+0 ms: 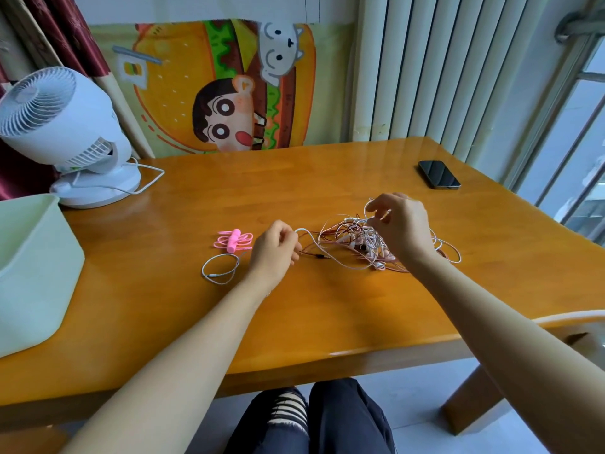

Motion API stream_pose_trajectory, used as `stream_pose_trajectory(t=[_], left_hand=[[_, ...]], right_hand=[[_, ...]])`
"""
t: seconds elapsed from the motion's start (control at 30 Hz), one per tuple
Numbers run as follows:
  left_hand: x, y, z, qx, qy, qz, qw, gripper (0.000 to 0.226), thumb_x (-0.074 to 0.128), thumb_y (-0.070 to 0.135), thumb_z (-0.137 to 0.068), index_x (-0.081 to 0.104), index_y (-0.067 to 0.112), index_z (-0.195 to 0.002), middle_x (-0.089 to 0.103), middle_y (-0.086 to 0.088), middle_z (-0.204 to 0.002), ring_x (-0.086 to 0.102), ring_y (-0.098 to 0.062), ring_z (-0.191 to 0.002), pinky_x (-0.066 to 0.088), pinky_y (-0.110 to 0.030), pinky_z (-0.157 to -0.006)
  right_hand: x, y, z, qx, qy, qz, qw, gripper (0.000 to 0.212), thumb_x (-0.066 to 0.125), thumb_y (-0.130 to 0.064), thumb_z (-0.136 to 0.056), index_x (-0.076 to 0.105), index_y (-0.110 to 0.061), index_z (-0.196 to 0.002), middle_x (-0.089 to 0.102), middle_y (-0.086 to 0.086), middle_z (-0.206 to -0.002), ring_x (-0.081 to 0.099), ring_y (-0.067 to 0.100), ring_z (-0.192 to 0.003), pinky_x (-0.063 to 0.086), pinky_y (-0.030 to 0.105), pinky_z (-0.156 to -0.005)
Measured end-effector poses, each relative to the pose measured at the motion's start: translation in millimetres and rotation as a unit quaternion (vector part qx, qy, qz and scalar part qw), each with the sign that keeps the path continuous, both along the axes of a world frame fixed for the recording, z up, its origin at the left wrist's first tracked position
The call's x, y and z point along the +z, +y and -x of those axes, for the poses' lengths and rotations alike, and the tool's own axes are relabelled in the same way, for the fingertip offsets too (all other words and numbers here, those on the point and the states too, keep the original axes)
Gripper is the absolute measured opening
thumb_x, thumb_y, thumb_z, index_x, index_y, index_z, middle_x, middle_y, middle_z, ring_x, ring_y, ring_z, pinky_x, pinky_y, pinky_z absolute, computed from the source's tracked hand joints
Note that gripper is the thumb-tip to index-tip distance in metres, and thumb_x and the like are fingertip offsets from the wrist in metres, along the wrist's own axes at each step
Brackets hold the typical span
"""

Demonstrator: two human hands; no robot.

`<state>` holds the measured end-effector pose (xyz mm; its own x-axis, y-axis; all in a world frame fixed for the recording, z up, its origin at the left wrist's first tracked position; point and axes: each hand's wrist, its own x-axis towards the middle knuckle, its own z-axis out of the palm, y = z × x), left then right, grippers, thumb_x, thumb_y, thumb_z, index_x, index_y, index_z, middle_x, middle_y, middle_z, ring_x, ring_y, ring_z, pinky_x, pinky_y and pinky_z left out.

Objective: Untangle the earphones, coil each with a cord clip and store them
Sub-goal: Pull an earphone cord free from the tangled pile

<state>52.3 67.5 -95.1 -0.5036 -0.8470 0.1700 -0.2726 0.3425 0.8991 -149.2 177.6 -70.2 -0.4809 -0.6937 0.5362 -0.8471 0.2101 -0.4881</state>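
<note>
The left hand (275,249) pinches a white cord (302,230) leading from the tangled heap of thin white, pink and red earphone cords (353,239) at its 3 o'clock. The right hand (401,224) pinches a loop (369,204) there. The cords are probably limp, light and snag-prone, so grip near a free end.

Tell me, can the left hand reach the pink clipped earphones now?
Probably yes. The pink clipped earphones lie on the table just beside the left hand, with nothing between them. But that hand pinches a white cord from the tangle, so it should let go first.
</note>
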Motion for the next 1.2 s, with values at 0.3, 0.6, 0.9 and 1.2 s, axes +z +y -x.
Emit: stream_pose_trajectory(t=[0.3, 0.6, 0.9, 1.2], left_hand=[[14.4, -2.9, -0.8, -0.016, 0.103, 0.016, 0.994, 0.024, 0.042, 0.016, -0.099, 0.045, 0.022, -0.077, 0.038, 0.007, -0.056, 0.032, -0.011, -0.052, 0.025, -0.025, -0.048], [8.4, -22.7, -49.6, 0.313, -0.083, 0.046, 0.945, 0.027, 0.036, 0.021, -0.103, 0.050, 0.003, -0.118, 0.061, -0.015, -0.118, 0.055, -0.036, -0.108, 0.039, -0.036, -0.080], [6.2, 7.5, -16.6, -0.091, -0.203, 0.356, 0.908, 0.029, 0.042, 0.014, -0.093, 0.056, 0.006, -0.117, 0.066, -0.018, -0.102, 0.059, -0.039, -0.097, 0.032, -0.039, -0.074], [9.0, 9.5, -11.8, 0.100, -0.090, 0.309, 0.941, 0.024, 0.041, 0.017, -0.100, 0.063, 0.009, -0.091, 0.060, -0.006, -0.066, 0.055, -0.026, -0.060, 0.034, -0.035, -0.050]], right_hand=[[16.3, -7.9, -50.9, 0.278, -0.158, -0.068, 0.945, 0.049, 0.063, -0.016, -0.094, 0.044, -0.015, -0.139, 0.064, 0.001, -0.117, 0.061, 0.008, -0.103, 0.047, 0.020, -0.082], [3.6, -19.8, -51.3, 0.142, -0.048, -0.141, 0.979, 0.023, 0.054, -0.018, -0.097, 0.073, -0.016, -0.085, 0.068, -0.001, -0.070, 0.054, 0.005, -0.058, 0.038, 0.025, -0.059], [7.7, -25.2, -77.1, 0.239, -0.023, -0.183, 0.953, 0.026, 0.058, -0.019, -0.096, 0.059, -0.021, -0.070, 0.066, 0.000, -0.065, 0.054, 0.000, -0.047, 0.036, 0.025, -0.055], [-16.3, -13.1, -24.0, -0.062, 0.115, -0.020, 0.991, 0.021, 0.059, -0.009, -0.086, 0.070, -0.024, -0.097, 0.063, 0.001, -0.118, 0.050, 0.028, -0.116, 0.022, 0.044, -0.100]])
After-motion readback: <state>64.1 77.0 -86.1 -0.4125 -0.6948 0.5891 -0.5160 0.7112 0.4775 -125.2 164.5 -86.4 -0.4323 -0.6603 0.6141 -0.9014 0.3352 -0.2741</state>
